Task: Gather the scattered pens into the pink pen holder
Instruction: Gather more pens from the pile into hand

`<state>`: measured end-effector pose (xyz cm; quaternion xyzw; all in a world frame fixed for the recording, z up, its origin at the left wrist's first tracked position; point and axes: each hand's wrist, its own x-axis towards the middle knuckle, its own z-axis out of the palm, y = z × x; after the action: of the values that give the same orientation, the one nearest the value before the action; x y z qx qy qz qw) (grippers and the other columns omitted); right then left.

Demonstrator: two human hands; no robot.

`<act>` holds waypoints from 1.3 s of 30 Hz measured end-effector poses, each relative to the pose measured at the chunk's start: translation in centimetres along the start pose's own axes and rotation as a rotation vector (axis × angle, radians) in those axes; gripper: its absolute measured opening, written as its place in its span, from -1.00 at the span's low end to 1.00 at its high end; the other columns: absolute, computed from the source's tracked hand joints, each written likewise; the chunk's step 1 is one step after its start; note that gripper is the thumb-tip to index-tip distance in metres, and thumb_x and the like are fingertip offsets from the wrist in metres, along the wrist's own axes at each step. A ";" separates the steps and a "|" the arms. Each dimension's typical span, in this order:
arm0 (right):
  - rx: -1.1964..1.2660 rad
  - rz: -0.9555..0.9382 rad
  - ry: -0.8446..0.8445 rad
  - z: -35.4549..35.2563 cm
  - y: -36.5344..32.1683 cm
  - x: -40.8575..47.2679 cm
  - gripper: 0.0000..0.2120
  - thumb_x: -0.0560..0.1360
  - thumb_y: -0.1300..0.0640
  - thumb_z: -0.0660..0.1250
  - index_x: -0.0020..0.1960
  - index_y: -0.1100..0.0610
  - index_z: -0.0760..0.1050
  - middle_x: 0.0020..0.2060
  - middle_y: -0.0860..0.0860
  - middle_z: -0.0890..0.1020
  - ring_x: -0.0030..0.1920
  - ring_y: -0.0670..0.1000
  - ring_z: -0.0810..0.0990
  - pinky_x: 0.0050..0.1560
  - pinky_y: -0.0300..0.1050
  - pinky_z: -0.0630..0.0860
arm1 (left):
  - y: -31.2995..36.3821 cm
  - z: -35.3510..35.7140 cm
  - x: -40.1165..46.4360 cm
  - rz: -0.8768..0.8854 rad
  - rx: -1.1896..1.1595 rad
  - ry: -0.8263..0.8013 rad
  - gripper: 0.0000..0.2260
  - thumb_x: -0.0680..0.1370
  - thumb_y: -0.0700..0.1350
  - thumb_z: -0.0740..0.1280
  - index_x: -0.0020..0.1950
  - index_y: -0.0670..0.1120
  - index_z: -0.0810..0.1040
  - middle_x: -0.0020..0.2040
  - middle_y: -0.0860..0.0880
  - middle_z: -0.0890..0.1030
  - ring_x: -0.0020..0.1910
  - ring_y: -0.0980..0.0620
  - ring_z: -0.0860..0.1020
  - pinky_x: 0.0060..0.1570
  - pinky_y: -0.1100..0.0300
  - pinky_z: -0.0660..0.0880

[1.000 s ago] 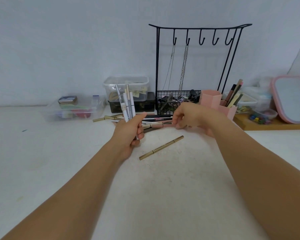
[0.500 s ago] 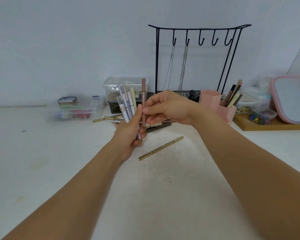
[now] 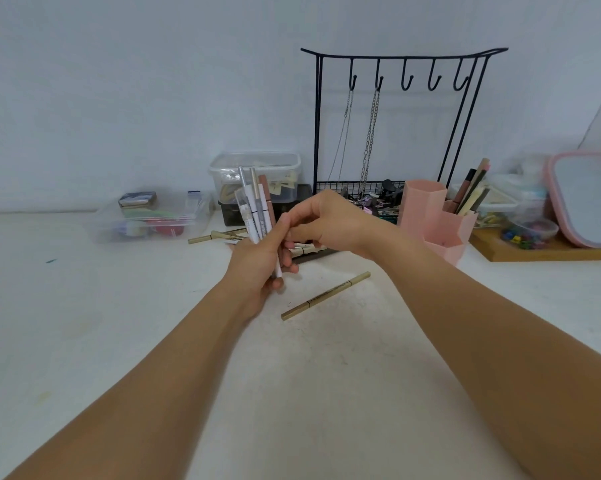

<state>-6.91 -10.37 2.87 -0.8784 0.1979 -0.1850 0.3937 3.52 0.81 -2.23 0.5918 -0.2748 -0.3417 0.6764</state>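
Observation:
My left hand (image 3: pixel 257 268) grips an upright bundle of pens (image 3: pixel 255 206), white, grey and one pink-brown, above the white table. My right hand (image 3: pixel 330 223) is right beside it, fingers curled against the bundle near my left thumb; whether it still pinches a pen is unclear. One gold pen (image 3: pixel 325 295) lies alone on the table just in front of my hands. More scattered pens (image 3: pixel 219 236) lie behind my hands, partly hidden. The pink pen holder (image 3: pixel 437 220) stands to the right and holds several pens (image 3: pixel 472 192) in its back compartment.
A black wire jewellery stand (image 3: pixel 403 126) with chains rises behind the hands. Clear plastic boxes (image 3: pixel 153 216) sit at back left and centre. A wooden tray (image 3: pixel 548 251) with a bowl of small items and a pink-rimmed mirror (image 3: pixel 586 199) is at far right.
My right hand picked a pink-brown pen from the pile, carried it up and set it into the bundle in my left hand. The bundle now holds one pen more.

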 end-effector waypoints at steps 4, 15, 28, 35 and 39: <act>-0.353 -0.002 0.173 -0.3 2.2 0.4 -0.74 0.58 0.16 0.38 0.26 0.10 0.62 0.13 -0.01 0.68 0.02 -0.13 0.58 0.18 -0.17 0.52 | -0.1 -0.5 0.5 0.043 0.041 0.161 -0.73 0.60 0.10 0.39 -0.10 -0.10 0.56 -0.42 -0.02 0.50 -0.48 0.09 0.49 -0.59 0.28 0.30; -0.425 0.167 0.034 0.7 4.5 0.7 -0.77 0.58 0.00 0.37 0.00 0.16 0.69 -0.14 0.04 0.69 -0.13 0.04 0.63 -0.11 -0.09 0.55 | -0.5 -0.9 1.5 0.015 0.069 0.333 -0.71 0.62 0.10 0.37 0.09 -0.14 0.58 -0.35 -0.02 0.54 -0.42 0.09 0.52 -0.58 0.28 0.39; -0.227 0.236 0.065 -1.2 4.8 0.2 -0.89 0.49 0.14 0.50 -0.05 0.18 0.71 -0.27 -0.10 0.64 -0.22 -0.12 0.57 -0.14 -0.24 0.45 | -0.7 -0.9 1.7 -0.004 0.082 0.286 -0.69 0.60 0.10 0.38 0.19 -0.10 0.57 -0.27 -0.05 0.63 -0.29 0.06 0.64 -0.50 0.24 0.45; -0.279 0.286 0.210 -6.0 3.7 -1.0 -0.95 0.45 0.16 0.53 -0.14 0.03 0.71 -0.24 -0.03 0.68 -0.24 -0.08 0.56 -0.23 -0.27 0.46 | -0.7 -0.8 1.4 0.008 0.089 0.255 -0.66 0.60 0.10 0.39 0.17 -0.16 0.59 -0.33 -0.03 0.56 -0.38 0.08 0.55 -0.54 0.26 0.43; -0.152 0.296 0.251 -7.5 2.8 -1.9 -0.92 0.47 0.14 0.52 -0.06 0.13 0.73 -0.26 0.13 0.67 -0.29 -0.01 0.54 -0.14 -0.10 0.57 | -0.6 -0.8 1.4 0.011 0.088 0.244 -0.67 0.60 0.10 0.39 0.16 -0.14 0.59 -0.34 -0.02 0.54 -0.38 0.07 0.54 -0.52 0.24 0.43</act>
<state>-12.75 -15.78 5.04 -0.8369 0.3857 -0.2178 0.3215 4.92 0.22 -3.03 0.6566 -0.2085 -0.2507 0.6801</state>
